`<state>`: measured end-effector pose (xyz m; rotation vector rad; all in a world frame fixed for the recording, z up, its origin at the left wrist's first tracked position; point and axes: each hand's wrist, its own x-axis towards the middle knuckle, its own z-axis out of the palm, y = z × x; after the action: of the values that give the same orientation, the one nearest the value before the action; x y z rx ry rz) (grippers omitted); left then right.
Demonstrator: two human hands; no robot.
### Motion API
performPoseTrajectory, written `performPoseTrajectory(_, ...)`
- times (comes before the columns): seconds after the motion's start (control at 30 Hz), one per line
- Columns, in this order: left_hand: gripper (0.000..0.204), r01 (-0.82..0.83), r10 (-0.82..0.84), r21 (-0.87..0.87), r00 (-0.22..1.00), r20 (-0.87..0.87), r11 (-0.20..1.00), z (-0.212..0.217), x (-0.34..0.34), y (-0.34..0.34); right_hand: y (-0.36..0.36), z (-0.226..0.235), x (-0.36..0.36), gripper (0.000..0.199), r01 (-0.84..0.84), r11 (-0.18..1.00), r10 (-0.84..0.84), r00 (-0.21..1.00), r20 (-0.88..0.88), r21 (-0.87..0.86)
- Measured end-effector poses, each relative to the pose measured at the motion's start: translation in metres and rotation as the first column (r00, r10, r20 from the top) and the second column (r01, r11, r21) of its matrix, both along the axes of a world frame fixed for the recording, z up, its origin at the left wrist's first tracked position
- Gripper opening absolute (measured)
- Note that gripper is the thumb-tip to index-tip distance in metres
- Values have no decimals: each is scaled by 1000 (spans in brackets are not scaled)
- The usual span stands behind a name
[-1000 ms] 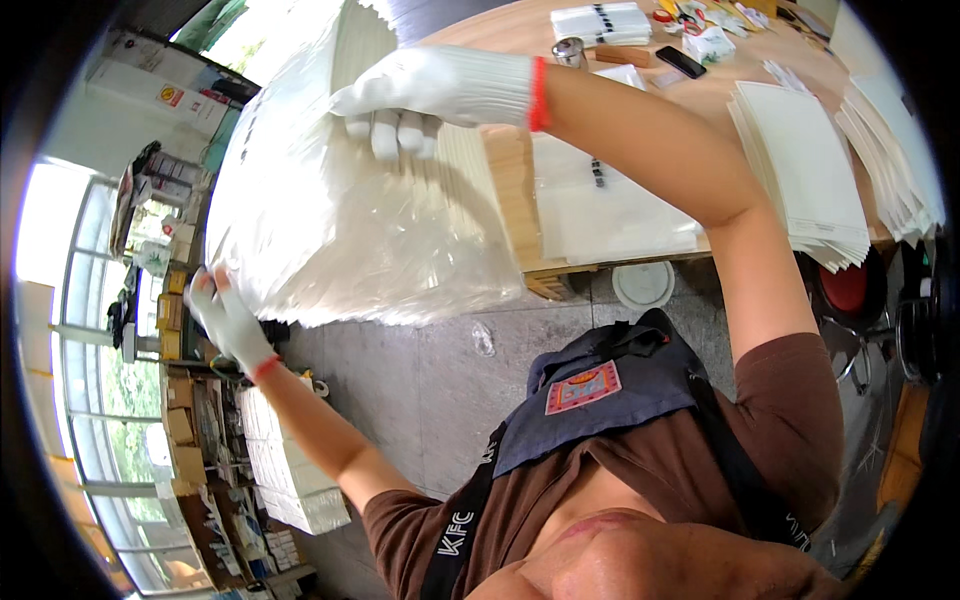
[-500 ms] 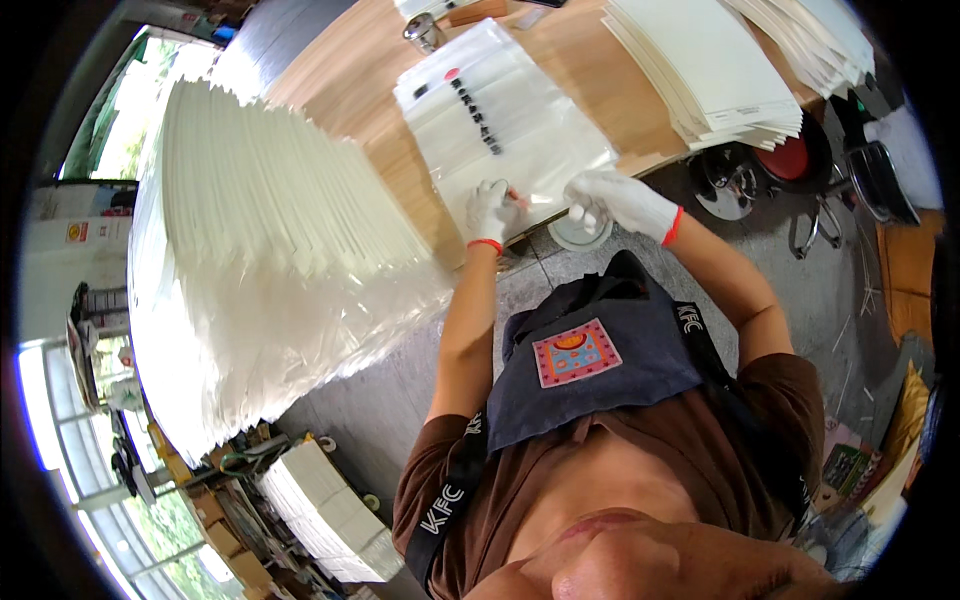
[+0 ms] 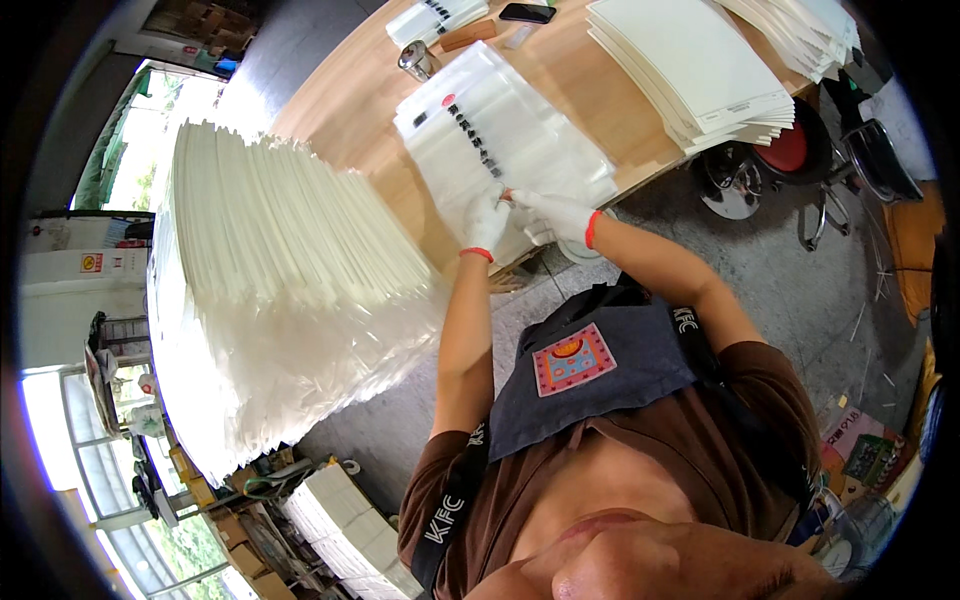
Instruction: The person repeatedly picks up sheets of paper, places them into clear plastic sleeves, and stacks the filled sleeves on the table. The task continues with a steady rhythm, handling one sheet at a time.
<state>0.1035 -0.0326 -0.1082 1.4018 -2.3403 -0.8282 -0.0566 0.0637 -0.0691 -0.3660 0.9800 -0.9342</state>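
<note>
My left hand (image 3: 485, 222), in a white glove with a red cuff, rests over the near end of a stack of clear plastic bags (image 3: 540, 130) on the table. Its fingers are drawn together. My right hand (image 3: 552, 216), gloved the same way, reaches in from the right, and its thumb and forefinger meet the left fingertips. A small reddish-brown spot shows where they meet; whether it is bare fingertip or a held thing, I cannot make out. Black characters and a red dot mark the top bag.
A tall pile of filled white sleeves (image 3: 290, 240) stands at the left. On the wooden table (image 3: 340, 110) are a metal cup (image 3: 418, 62), a wooden block (image 3: 468, 36), a phone (image 3: 527, 13) and a stack of white sheets (image 3: 690, 70). A stool (image 3: 780, 150) stands beyond its right edge.
My right hand has moved left and closed in on my left hand, so their fingertips now meet. The left hand stays over the bags. The whole view has shifted slightly.
</note>
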Motion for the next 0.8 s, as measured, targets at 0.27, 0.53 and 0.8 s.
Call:
performPoseTrajectory(0.27, 24, -222, 195, -337, 974, -111, 915, 26, -28, -17, 10, -72, -40, 25, 46, 994, -72, 952, -297, -95)
performPoseTrajectory(0.53, 36, -133, 188, -159, 893, 409, 978, -1, -29, -100, 66, -47, -60, 28, -141, 986, 104, 938, -329, -88)
performPoseTrajectory(0.8, 17, -50, 99, -512, 993, 69, 857, 12, -29, -2, 101, -28, -85, 27, -56, 997, 30, 924, -380, -58)
